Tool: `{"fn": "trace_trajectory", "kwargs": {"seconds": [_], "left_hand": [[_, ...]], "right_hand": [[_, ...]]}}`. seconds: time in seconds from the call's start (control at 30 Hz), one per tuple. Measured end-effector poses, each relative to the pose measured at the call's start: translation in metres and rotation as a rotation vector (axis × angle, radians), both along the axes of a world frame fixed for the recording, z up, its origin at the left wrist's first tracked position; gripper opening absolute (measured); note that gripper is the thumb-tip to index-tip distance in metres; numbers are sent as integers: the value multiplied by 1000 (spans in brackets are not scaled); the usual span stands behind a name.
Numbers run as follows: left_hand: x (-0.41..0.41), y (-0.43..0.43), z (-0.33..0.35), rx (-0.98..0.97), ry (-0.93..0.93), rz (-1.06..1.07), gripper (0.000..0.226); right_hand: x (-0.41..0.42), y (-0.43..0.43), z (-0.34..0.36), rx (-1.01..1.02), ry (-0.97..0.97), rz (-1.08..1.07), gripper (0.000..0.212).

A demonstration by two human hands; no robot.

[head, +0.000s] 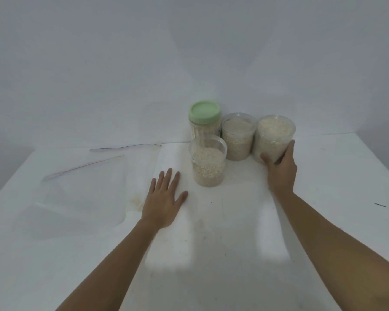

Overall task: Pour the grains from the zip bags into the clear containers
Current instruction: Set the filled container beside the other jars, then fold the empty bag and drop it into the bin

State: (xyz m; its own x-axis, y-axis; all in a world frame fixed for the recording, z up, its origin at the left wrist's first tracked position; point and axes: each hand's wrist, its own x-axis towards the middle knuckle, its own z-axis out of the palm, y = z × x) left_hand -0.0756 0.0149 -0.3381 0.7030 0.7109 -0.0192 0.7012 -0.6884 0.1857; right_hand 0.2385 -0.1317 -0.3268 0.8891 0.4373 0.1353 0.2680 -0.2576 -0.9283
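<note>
Head view: right hand (280,170) grips the upright right-most container (273,136), farthest from the flat, released left hand (163,202), with empty zip bags (83,189) beyond that.

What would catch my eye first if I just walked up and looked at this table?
Probably the green-lidded jar at the back of a cluster of grain-filled clear containers, mid-table. The right hand wraps the rightmost open container, while the left hand lies flat on the white table. Empty zip bags lie at the left.
</note>
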Motion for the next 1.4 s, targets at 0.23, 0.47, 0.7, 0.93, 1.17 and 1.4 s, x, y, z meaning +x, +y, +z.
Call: {"fn": "trace_trajectory", "kwargs": {"seconds": [0.23,0.47,0.7,0.93,1.17,1.4], "left_hand": [[5,6,0,4,16,10,75],[4,9,-5,18,-31,-4,81],[3,-6,8,50,-277,72,55],[-23,4,45,-61,-508,-21,21],[-145,96,89,62,-490,245,14],[-225,155,82,-100,-283,609,57]], "right_hand": [[3,8,-9,-95,-93,-37,71],[-7,3,-7,-49,-88,-48,69],[-76,-12,3,15,-84,-19,34],[-181,-11,3,-46,-13,173,18],[-267,42,12,-129,2,431,38],[-299,116,37,-233,118,444,55]]}}
